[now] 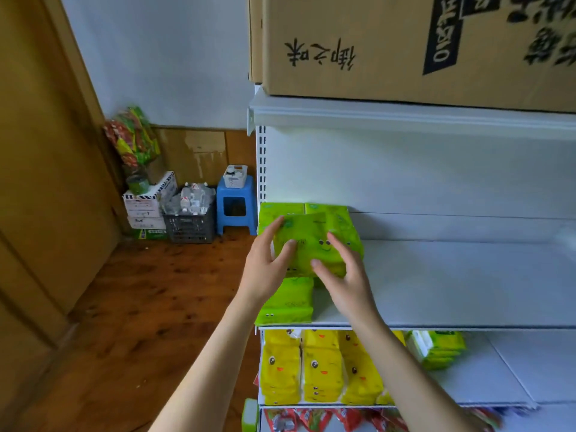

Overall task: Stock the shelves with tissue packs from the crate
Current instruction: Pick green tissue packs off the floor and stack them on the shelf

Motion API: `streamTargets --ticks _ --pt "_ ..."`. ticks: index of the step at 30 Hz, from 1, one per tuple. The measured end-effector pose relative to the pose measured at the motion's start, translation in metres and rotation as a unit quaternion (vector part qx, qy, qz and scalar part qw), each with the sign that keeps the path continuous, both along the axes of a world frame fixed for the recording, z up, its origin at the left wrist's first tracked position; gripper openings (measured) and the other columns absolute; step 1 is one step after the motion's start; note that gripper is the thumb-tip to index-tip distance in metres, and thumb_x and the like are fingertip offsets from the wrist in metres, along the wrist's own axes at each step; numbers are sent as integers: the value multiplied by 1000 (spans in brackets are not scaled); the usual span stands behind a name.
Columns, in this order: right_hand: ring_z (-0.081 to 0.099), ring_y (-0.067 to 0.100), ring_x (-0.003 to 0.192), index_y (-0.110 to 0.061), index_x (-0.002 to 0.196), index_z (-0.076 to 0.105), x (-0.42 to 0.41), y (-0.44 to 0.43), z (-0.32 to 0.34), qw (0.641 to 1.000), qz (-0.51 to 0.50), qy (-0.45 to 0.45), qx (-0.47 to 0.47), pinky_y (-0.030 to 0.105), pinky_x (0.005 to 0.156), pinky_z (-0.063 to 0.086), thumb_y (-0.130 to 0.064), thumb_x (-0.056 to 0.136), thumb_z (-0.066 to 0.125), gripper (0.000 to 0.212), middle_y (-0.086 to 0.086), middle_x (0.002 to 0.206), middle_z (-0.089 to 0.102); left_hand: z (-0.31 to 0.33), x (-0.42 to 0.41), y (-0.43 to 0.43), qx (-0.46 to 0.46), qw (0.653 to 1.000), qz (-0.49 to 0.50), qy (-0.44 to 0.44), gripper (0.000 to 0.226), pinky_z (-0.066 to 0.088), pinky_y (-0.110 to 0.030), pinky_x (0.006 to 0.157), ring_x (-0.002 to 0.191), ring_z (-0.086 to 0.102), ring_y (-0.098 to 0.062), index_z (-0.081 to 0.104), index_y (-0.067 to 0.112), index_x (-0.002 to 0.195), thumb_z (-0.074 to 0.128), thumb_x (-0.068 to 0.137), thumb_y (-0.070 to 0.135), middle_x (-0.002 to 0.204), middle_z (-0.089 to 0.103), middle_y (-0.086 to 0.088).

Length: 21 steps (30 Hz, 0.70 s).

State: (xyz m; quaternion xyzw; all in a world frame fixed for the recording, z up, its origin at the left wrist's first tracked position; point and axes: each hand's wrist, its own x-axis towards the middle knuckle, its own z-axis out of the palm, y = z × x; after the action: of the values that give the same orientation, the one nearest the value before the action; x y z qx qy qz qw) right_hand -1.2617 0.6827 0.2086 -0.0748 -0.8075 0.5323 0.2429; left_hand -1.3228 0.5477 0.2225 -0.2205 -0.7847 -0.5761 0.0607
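Yellow packs (311, 366): bottom centre, standing in a tight row on the lower shelf, faces out.
Front green pack (288, 302): lies flat at the edge of the white shelf (467, 285), centre frame.
Left hand (265, 266): thumb and spread fingers clasp the left side of the tissue pack (308, 244), apparently bearing its weight.
Right hand (344, 275): fingers loosely spread, pressing the pack's face to steer it.
Tissue pack: centre, tilted, held above the front one, likely being stacked against the back row (282, 212).
Cardboard box (405, 42): top right, stored overhead.
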Motion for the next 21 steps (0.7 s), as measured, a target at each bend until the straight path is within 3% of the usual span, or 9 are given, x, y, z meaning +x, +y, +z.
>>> streamTargets --ticks 3,7,12,17,21 --pt "40 0 118 -25 132 47 -6 16 2 1000 -6 2 1 -7 85 26 -20 83 68 54 -7 125 46 6 -5 14 -10 1000 -16 -4 53 25 -20 105 134 27 -2 32 22 144 52 95 27 146 36 8" --pt "40 -2 115 -23 133 47 -3 41 -2 1000 -22 -2 -6 -9 82 25 -19 83 68 55 -8 122 46 7 -6 39 -52 998 -28 5 55 23 -16 104 139 29 -10 30 19 145 52 95 28 149 35 3" --pt "41 -2 115 -24 134 46 24 76 -26 998 -37 -26 -44 -7 80 28 -17 84 66 53 -9 123 46 -16 6 76 -196 980 -24 28 59 27 -31 109 136 33 -22 32 25 145 48 92 47 146 41 -4" --pt "38 0 118 -22 136 43 43 93 -68 994 -47 -73 -73 4 87 28 -20 85 65 55 -8 125 44 -42 33 110 -323 946 -31 -6 54 35 -36 104 141 24 -27 30 27 145 44 95 42 158 2 -8" --pt "39 4 120 -22 134 45 42 88 -101 988 -40 -124 -78 12 92 29 -20 84 67 55 -1 130 46 -70 45 114 -353 933 -28 -57 52 31 -37 106 140 23 -32 25 20 147 39 98 34 157 -7 -10"
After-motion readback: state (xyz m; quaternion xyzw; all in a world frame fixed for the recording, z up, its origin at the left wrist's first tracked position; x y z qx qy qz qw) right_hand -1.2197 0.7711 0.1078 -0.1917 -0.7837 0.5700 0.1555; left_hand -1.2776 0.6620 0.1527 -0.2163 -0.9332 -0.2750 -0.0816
